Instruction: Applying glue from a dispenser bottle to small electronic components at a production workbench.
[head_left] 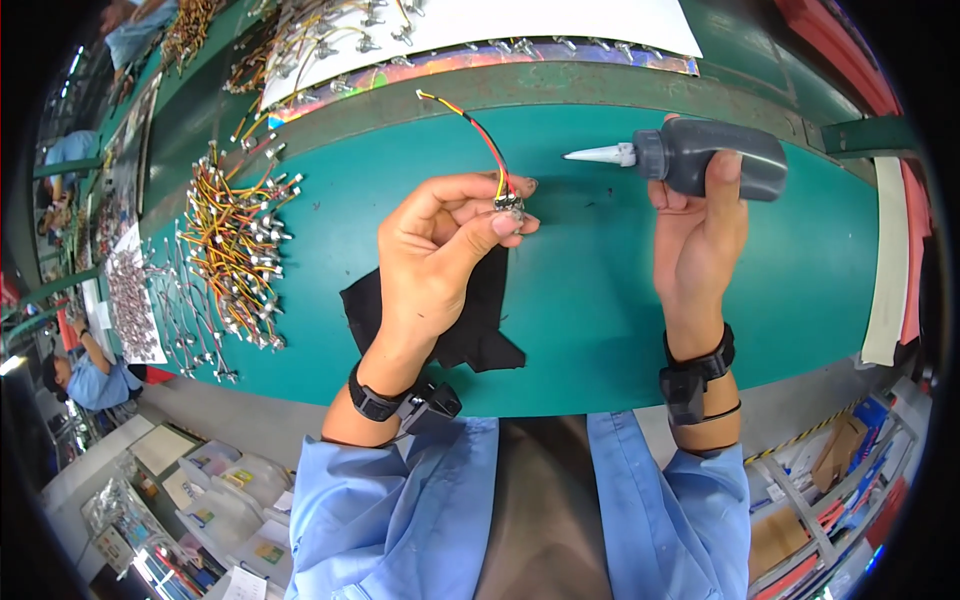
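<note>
Between the thumb and fingers of my left hand is a small wired component. Its red, black and yellow wires rise from it and curve left to a small white connector. My right hand grips a dark grey squeeze bottle lying sideways, its pale pointed nozzle aimed left toward the component but apart from it. Beneath my left wrist, a black cloth lies on the green tabletop.
Left on the table is a heap of wired components, with grey-wired pieces beside it. Along the back, a white sheet holds more wired parts. Several people in blue work at the far left. Plastic bins stand below on the left.
</note>
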